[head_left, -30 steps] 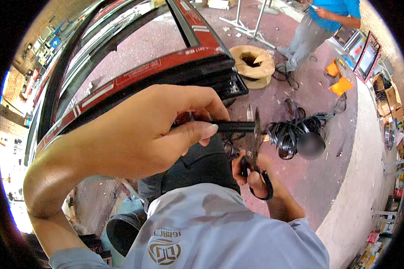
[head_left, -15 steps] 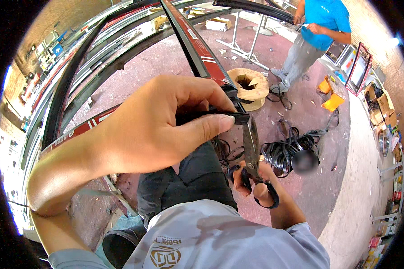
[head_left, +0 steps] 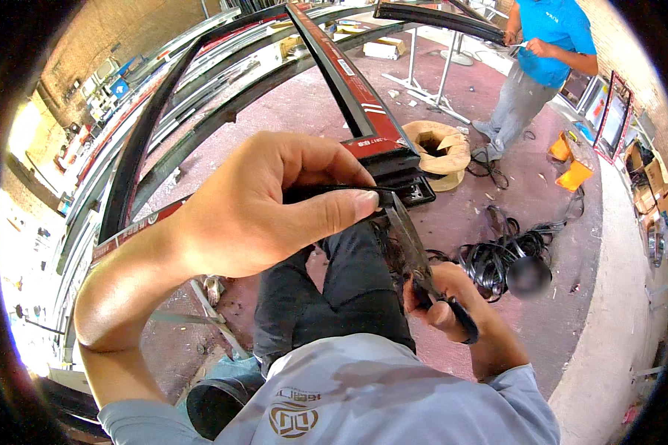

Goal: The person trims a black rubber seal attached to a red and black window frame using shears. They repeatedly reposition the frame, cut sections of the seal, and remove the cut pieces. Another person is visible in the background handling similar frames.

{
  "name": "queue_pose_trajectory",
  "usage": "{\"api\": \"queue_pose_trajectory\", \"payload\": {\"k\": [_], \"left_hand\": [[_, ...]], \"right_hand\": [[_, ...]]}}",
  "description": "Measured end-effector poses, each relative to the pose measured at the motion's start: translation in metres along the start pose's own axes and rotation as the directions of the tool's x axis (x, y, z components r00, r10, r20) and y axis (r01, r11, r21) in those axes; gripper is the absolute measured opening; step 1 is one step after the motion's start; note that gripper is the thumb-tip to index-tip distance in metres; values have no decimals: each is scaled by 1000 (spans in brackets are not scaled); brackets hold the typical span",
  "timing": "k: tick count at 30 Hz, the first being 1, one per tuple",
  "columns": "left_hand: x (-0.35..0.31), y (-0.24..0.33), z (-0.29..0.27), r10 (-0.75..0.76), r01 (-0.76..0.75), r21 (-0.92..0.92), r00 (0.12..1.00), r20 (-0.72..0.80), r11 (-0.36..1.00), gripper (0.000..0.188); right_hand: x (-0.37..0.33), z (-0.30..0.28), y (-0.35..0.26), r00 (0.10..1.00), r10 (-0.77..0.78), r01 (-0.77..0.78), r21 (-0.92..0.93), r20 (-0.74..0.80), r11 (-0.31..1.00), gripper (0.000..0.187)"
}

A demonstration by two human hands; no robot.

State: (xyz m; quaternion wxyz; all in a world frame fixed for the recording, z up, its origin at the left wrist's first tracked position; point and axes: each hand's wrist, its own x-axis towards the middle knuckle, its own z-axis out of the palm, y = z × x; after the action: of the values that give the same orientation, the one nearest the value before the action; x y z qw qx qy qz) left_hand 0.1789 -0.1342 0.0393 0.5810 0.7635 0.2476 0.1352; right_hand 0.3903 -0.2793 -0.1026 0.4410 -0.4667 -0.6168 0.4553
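Thumb and fingers of my left hand pinch a black rubber strip along the near side of a window frame. That frame is dark, with red printed film, and its near right corner lies just past my fingertips. In my right hand are scissors with black handles. Their blades point up and left, the tips touching or very close to the strip beside my left thumb. My left hand hides most of the strip.
A paper-wrapped ring-shaped roll stands beyond the corner. Coiled black strips lie on the floor at right, near a yellow object. A person in a blue shirt works at another frame, far right. Long profiles are stacked at left.
The scissors have tilted left and their handles look closer together. My left hand and the strip end have shifted left along the frame, uncovering its corner. The whole view has shifted slightly.
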Motion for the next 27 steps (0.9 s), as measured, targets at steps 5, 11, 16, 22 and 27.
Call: {"api": "queue_pose_trajectory", "payload": {"k": [5, 11, 16, 22, 27], "left_hand": [[-4, -1, -2, -16, 16, 12, 1000, -13, 1000, 26], [-8, 2, -4, -41, 42, 11, 999, -22, 999, 27], [-8, -3, -6, -6, 7, 17, 1000, -31, 1000, 27], [-8, -3, -7, -35, 36, 9, 999, -31, 999, 25], [-8, -7, -8, -31, 31, 4, 998, -46, 1000, 24]], "right_hand": [[5, 0, -3, 999, -4, 4, 3, 46, 1000, 87], [8, 0, -8, 998, -20, 19, 11, 61, 1000, 87], [8, 1, -10, 998, -9, 4, 73, 69, 997, 84], [9, 3, -12, 997, 15, -25, 122, 82, 992, 82], [10, 4, -7, 995, 25, -35, 104, 96, 994, 85]]}}
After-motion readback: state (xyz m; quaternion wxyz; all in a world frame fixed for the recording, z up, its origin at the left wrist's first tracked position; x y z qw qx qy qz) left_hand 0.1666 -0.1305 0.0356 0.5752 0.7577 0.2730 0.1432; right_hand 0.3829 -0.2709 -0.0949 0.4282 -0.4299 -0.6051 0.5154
